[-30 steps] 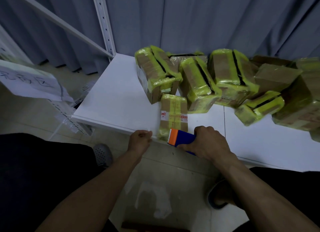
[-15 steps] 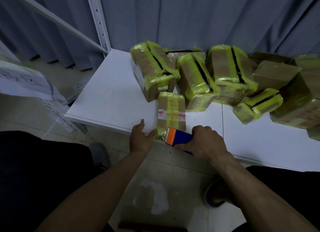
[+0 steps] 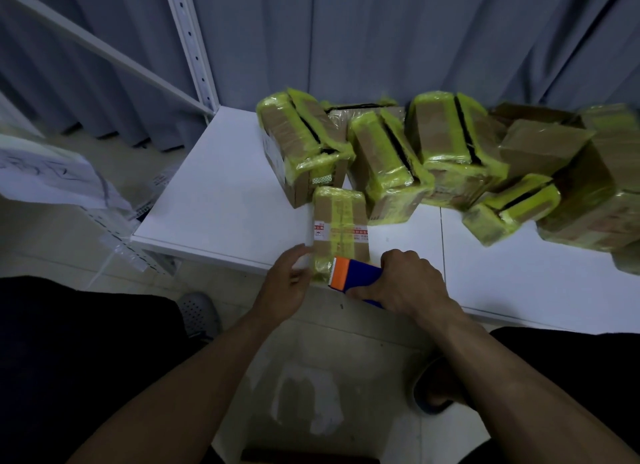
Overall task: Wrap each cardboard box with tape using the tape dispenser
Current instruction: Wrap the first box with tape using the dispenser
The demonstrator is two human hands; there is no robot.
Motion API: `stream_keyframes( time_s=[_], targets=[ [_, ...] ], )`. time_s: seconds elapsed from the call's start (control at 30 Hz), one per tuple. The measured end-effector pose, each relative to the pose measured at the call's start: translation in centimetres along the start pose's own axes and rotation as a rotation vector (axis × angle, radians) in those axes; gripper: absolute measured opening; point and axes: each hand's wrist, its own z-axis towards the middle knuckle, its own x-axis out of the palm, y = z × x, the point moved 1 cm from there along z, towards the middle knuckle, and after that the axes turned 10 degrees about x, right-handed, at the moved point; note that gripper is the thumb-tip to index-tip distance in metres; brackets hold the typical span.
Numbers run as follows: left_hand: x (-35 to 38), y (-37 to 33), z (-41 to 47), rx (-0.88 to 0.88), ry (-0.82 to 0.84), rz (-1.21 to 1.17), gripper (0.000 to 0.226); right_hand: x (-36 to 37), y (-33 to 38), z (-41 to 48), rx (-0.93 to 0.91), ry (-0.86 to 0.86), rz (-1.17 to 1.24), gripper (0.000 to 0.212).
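The right hand has its grip clenched round the tape dispenser, orange end against the small box. The left hand — grip released — touches the box's left side

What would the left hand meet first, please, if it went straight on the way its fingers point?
Most likely the small taped box: the left hand points forward and slightly right at the box's near left side, possibly touching it.

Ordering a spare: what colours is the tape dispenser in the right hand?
The tape dispenser is orange-fronted, blue-bodied; head view.
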Motion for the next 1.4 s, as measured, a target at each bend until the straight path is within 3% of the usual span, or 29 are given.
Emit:
stream_keyframes(
  time_s=[0.1,0.17,0.33,0.6,0.8,0.9,1.0,1.13,1.27,1.4],
  targets=[
    [-0.8,0.1,0.0,0.274,0.101,0.194,0.034,0.0,-0.1,0.0,0.004,0.007,0.002,0.077],
    [-1.2,0.3,0.5,0.333,0.149,0.274,0.032,0.0,-0.1,0.0,0.004,0.01,0.004,0.079],
    [-1.2,0.3,1.1,0.404,0.155,0.376,0.04,0.2,-0.3,0.1,0.001,0.015,0.013,0.081],
    [-0.7,-0.1,1.6,0.442,0.17,0.613,0.027,0.1,-0.8,-0.3,-0.012,0.05,0.074,0.079],
    [-0.7,0.2,1.5,0.412,0.16,0.617,0.028,-1.4,-2.5,-1.2,0.017,0.051,0.068,0.076],
    [-0.5,-0.4,1.3,0.482,0.149,0.599,0.025,-1.8,-3.4,-1.1,0.04,0.034,0.061,0.076],
    [-0.3,0.0,0.6,0.642,0.177,0.605,0.037,-1.7,-3.1,-1.0,0.037,0.01,0.023,0.076],
    [-0.7,0.6,-0.2,0.547,0.212,0.611,0.068,-1.2,-2.2,-0.8,0.008,0.032,-0.004,0.074],
    [-0.4,-0.8,-0.7,0.52,0.257,0.642,0.08,-0.9,-2.0,-0.3,-0.011,0.048,-0.006,0.077],
    [0.0,-0.9,-0.4,0.523,0.234,0.589,0.039,-0.8,-2.1,-0.2,-0.003,0.064,0.001,0.079]
  ],
)
